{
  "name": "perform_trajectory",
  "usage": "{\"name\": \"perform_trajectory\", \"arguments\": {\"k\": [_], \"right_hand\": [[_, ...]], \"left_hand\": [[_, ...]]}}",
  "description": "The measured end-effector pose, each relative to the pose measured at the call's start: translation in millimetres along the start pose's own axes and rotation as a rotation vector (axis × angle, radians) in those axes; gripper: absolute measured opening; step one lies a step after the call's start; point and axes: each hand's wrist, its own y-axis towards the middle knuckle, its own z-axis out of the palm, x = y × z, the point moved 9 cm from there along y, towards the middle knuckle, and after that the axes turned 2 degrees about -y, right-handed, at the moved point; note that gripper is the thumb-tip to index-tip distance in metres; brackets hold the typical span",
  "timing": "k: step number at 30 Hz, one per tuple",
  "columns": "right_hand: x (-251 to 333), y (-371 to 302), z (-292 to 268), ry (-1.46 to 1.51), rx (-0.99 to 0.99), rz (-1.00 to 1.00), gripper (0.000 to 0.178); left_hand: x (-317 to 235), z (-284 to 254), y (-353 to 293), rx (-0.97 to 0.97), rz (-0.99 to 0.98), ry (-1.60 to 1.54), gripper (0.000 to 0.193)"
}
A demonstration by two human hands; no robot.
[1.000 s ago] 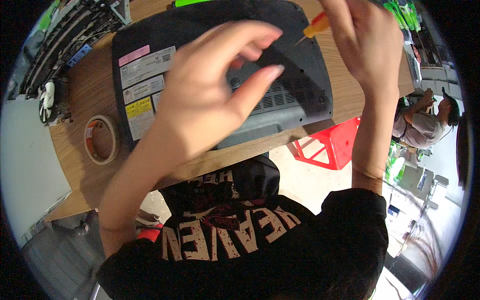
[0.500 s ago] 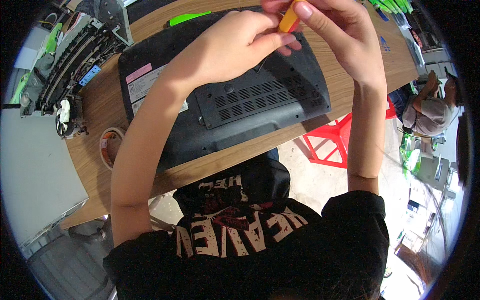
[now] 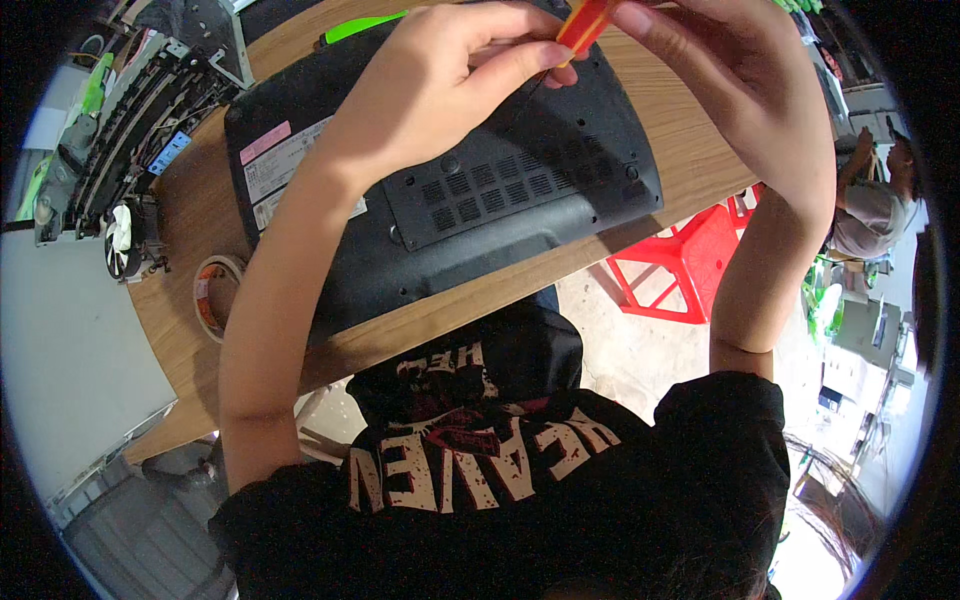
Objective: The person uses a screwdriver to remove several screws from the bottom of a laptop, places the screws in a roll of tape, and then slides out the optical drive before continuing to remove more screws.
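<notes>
A black laptop point(image 3: 500, 190) lies upside down on the wooden table, its vented cover and stickers facing up. Over its far part, my left hand point(image 3: 470, 75) pinches the lower end of a red and yellow screwdriver point(image 3: 588, 26) between thumb and fingers. The upper part of that handle is in my right hand point(image 3: 745, 85), its thumb along the side and the other fingers partly cut off by the top edge. A thin dark shaft seems to run down from my left fingers toward the laptop; its tip is hard to make out.
A tape roll point(image 3: 216, 297) and a small fan point(image 3: 124, 240) sit at the table's left, near a dismantled machine part point(image 3: 120, 125). A bright green object point(image 3: 360, 28) lies behind the laptop. A red plastic stool point(image 3: 690, 262) stands beyond the near edge; a person point(image 3: 872, 212) is at far right.
My right hand and forearm have swung to the right, the wrist turning. The screwdriver handle has rotated, now showing more red. My left hand has shifted slightly left.
</notes>
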Motion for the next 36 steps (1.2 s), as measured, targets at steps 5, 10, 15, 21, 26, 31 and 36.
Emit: {"name": "perform_trajectory", "arguments": {"k": [5, 10, 15, 21, 26, 31, 36], "right_hand": [[-10, 7, -2, -0.083, 0.020, 0.118, 0.022], [6, 10, 6, -0.462, -0.034, -0.188, 0.046], [5, 9, 5, -0.281, -0.016, -0.042, 0.024], [-2, 5, 1, -0.179, -0.030, -0.068, 0.023], [-8, 11, 14, -0.613, 0.085, -0.222, 0.042], [16, 8, 6, -0.366, -0.107, -0.050, 0.032], [-7, 12, 12, -0.201, -0.112, 0.025, 0.018]], "left_hand": [[-7, 11, -6, 0.077, 0.084, -0.122, 0.024], [-22, 10, -6, -0.077, 0.020, -0.087, 0.026], [8, 6, 5, 0.004, -0.078, -0.142, 0.024], [-16, 19, -2, 0.070, -0.112, -0.183, 0.024], [-9, 2, -3, -0.196, 0.107, -0.145, 0.025], [9, 8, 3, -0.048, 0.055, -0.197, 0.020], [-2, 5, -7, 0.046, -0.065, -0.085, 0.021]]}}
